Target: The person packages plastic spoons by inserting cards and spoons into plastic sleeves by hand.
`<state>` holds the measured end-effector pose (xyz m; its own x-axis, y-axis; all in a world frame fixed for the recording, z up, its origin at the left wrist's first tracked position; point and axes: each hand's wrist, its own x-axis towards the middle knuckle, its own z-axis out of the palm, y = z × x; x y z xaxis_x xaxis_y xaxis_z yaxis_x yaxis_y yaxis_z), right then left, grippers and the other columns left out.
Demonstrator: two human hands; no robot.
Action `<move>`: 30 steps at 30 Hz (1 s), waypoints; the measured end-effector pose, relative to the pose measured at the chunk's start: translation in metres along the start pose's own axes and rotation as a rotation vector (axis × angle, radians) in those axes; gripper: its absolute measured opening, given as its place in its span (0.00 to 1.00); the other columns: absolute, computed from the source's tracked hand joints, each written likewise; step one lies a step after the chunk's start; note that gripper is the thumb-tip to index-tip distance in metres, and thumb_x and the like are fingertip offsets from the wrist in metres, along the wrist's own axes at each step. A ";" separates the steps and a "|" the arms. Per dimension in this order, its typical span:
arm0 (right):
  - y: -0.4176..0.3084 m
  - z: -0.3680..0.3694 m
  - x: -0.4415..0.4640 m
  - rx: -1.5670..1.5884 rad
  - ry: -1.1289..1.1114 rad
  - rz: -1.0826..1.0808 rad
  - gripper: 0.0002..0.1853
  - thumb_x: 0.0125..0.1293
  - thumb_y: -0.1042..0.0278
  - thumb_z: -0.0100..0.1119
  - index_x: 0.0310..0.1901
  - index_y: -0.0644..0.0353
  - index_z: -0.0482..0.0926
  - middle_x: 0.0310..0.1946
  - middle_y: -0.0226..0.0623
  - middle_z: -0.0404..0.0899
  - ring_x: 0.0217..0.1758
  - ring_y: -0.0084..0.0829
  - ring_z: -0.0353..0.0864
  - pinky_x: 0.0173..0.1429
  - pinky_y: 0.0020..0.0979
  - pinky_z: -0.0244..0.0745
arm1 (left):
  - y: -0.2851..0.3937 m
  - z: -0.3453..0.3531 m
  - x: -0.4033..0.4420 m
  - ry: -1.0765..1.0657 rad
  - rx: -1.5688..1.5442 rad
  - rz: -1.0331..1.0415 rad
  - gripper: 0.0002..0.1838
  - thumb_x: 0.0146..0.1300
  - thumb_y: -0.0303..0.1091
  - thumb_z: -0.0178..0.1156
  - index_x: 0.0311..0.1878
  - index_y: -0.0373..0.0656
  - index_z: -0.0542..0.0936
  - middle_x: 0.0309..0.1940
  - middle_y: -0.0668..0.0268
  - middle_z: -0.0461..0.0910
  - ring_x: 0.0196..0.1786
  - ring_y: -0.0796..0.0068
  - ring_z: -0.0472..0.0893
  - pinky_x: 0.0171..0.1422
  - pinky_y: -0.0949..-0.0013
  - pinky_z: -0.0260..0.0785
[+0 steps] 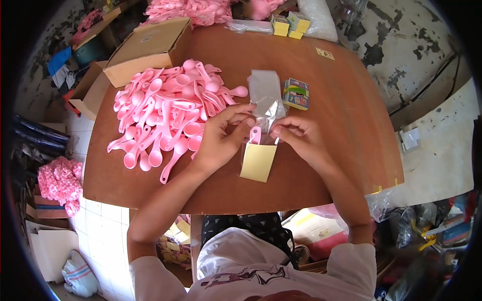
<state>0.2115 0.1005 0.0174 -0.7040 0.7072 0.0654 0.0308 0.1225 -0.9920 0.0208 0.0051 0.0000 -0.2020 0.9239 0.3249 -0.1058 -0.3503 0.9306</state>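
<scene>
You sit at a brown bench [331, 90] with a curved edge, in a room with white floor tiles [95, 200] and walls of dark, peeling patches. A large heap of pink spoons [165, 115] covers its left part, just in front of a closed cardboard box [150, 47]. Beyond your hands lie a stack of clear bags [264, 88] and, beside it, a small printed box [296, 94]; yellow-sided boxes [288, 25] stand at the far edge.

The bag [266, 136] you hold is between your hands, near the front edge, right of the heap. It is transparent and shiny, creased at the top, with a plain pale-yellow card [258, 163] at its lower end and a pink handle [255, 134] with a hole at its tip showing above the card. Your left hand [226, 135] and right hand [304, 138] each have a narrow grip, thumb against fingers, at opposite sides of the bag's upper part.
</scene>
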 end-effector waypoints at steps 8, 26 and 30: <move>0.018 -0.006 0.001 0.040 0.086 -0.082 0.08 0.68 0.74 0.61 0.45 0.70 0.80 0.38 0.33 0.83 0.40 0.20 0.82 0.46 0.22 0.78 | -0.008 -0.005 0.005 -0.038 0.032 -0.106 0.14 0.67 0.26 0.60 0.53 0.30 0.77 0.43 0.60 0.83 0.45 0.75 0.82 0.50 0.72 0.79; 0.026 -0.020 -0.004 0.068 -0.081 -0.320 0.08 0.67 0.84 0.54 0.43 0.70 0.83 0.41 0.36 0.81 0.44 0.22 0.80 0.46 0.24 0.77 | -0.007 -0.010 0.007 -0.096 0.112 -0.065 0.08 0.64 0.25 0.64 0.45 0.36 0.84 0.41 0.65 0.84 0.42 0.79 0.82 0.48 0.75 0.77; 0.023 -0.018 -0.005 0.058 -0.072 -0.298 0.09 0.66 0.86 0.53 0.42 0.69 0.83 0.41 0.36 0.81 0.44 0.23 0.80 0.46 0.24 0.76 | -0.007 -0.013 0.008 -0.128 0.167 -0.057 0.07 0.64 0.23 0.63 0.44 0.36 0.84 0.40 0.64 0.84 0.43 0.79 0.82 0.48 0.74 0.76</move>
<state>0.2286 0.1117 -0.0039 -0.7247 0.5944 0.3486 -0.2235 0.2757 -0.9349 0.0078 0.0127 -0.0062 -0.0739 0.9571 0.2801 0.0516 -0.2769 0.9595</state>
